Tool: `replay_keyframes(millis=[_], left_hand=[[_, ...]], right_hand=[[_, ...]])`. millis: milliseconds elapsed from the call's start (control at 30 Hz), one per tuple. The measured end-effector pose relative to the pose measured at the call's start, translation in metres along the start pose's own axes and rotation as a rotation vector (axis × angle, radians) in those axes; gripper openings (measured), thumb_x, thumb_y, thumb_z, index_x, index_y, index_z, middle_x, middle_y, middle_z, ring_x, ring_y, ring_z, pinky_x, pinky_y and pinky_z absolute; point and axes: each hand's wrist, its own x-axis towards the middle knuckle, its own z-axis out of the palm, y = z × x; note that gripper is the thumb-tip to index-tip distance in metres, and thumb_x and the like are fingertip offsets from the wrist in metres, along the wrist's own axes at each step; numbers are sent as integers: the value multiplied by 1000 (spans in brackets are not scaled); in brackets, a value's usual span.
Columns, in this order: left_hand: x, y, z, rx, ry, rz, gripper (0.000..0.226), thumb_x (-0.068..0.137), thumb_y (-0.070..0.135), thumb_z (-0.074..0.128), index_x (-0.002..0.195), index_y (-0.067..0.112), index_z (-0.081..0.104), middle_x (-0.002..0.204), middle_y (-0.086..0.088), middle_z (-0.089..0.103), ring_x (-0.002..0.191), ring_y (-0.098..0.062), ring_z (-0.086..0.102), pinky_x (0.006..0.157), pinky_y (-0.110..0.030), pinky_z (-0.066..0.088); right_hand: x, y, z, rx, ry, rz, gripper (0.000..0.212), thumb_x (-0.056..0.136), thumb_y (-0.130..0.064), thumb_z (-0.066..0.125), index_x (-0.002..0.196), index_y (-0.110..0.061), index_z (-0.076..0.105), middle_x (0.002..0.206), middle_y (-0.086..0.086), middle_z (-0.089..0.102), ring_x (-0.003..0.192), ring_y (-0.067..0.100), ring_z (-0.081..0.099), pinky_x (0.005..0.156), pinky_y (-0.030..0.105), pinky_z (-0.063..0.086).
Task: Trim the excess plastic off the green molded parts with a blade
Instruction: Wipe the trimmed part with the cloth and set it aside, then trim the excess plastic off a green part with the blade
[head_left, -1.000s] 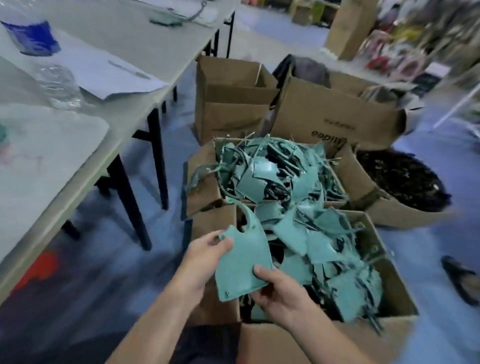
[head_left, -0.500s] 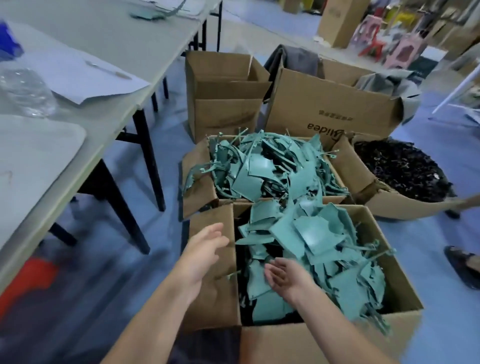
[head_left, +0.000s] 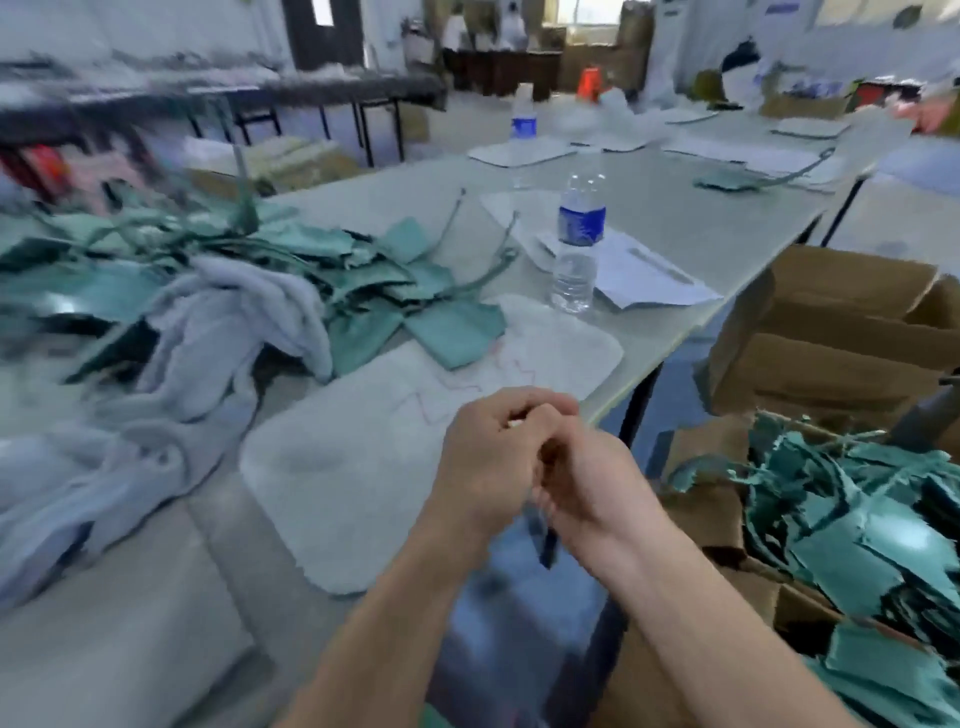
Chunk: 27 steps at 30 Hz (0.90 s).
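Green molded plastic parts lie in a loose heap on the grey table at about 10 o'clock from the hands. Most of them lie flat and overlapping. Their thin green runner stems stick out of the heap's far side, long axes running up toward 12 to 1 o'clock. One flat part at the heap's near edge overlaps the far corner of the white rounded foam mat. A second mass of green parts fills the open brown cardboard box at 3 to 4 o'clock, jumbled with no common direction.

The left hand and the right hand meet at the table's near edge, just off the mat's right corner. They touch each other, and the fingers of both are curled inward. Blur hides whether either has hold of anything. A dark narrow thing shows below, between the wrists, with its long axis close to 12-to-6. It is too smeared to identify.

A crumpled pale grey cloth lies at 9 o'clock, partly over the heap. A clear water bottle with a blue label stands upright at 12 o'clock, touching a white paper sheet. Another brown cardboard box sits at 2 o'clock beyond the table's edge.
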Motion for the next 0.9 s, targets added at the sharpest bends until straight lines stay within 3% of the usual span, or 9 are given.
replay_keyframes(millis=[100,200,300,400,500,633,733,800,900], left_hand=[[-15,28,-68,-11,179,96,22,77,27,60,84,31,81,75,-4,74,60,-24,60,52,-26,47],[-32,38,-141,48,321,151,16,87,23,67,85,31,81,67,-1,73,56,-15,65,47,-21,47],[-49,35,-208,63,523,155,22,91,14,72,81,31,82,55,0,67,43,-14,58,44,-23,47],[-65,23,-261,64,729,170,29,88,10,75,75,35,82,73,-1,77,62,-14,72,53,-27,57],[-78,6,-302,-15,947,145,12,81,31,77,72,25,81,66,-5,75,60,-14,69,53,-29,55],[-87,-24,-367,-62,1263,24,24,74,53,65,74,35,80,79,9,77,80,-11,72,74,-32,56],[-88,-44,-411,55,1346,-71,26,89,40,65,114,37,74,114,13,73,106,-17,67,93,-35,51],[-85,-56,-431,106,1369,-130,44,91,33,65,135,31,61,128,9,66,114,-18,61,98,-35,46],[-83,-69,-450,183,1389,-140,49,88,21,66,136,26,57,125,6,67,114,-18,62,97,-30,43]], right_hand=[[9,8,78,-78,-214,2,34,93,-13,50,72,-21,76,68,0,64,61,10,61,53,21,45],[14,27,144,-139,-414,75,22,89,-20,52,86,-12,73,77,12,60,69,23,56,63,34,43],[20,53,201,-223,-589,179,42,103,-10,42,79,-7,77,68,17,63,59,24,59,55,30,48],[30,77,253,-384,-657,230,30,100,1,43,111,13,68,86,28,62,67,31,60,64,35,49],[46,97,298,-524,-713,166,23,94,11,52,110,16,67,85,25,63,69,29,59,65,32,49],[79,119,346,-802,-645,-142,17,92,0,61,98,-11,73,88,8,73,76,26,66,72,35,54],[111,120,377,-1164,-632,-651,25,87,-15,62,109,-24,70,105,-6,69,90,16,66,81,30,51],[140,114,392,-1659,-738,-981,35,87,-20,58,122,-22,63,117,-1,63,110,22,59,96,37,45],[170,108,397,-2332,-809,-897,33,92,-22,52,124,-22,58,96,-2,58,88,24,56,81,38,40]])
